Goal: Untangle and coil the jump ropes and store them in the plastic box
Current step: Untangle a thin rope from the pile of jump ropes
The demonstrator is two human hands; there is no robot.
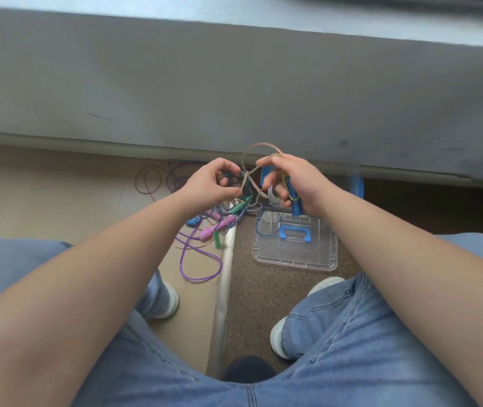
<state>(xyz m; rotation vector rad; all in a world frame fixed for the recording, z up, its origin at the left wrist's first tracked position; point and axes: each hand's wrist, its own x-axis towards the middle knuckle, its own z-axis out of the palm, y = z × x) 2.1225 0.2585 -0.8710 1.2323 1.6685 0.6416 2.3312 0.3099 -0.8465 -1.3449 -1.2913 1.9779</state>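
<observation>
A thin tan jump rope (259,146) loops in the air between my hands. My left hand (209,183) pinches one strand of it. My right hand (296,183) holds its coiled loops, with a blue handle (296,207) sticking out below the palm. On the floor beneath lies a tangle of ropes: a purple rope (202,268), a blue-white braided rope (175,165), pink handles (205,233) and green handles (217,240). The clear plastic lid with a blue handle (294,245) lies flat on the floor. The box (357,186) with blue clips is mostly hidden behind my right hand.
A long grey bench or ledge (234,83) runs across in front of me. A metal floor strip (225,289) divides the beige floor from the brown speckled floor. My knees in blue jeans and white shoes (278,339) frame the floor space.
</observation>
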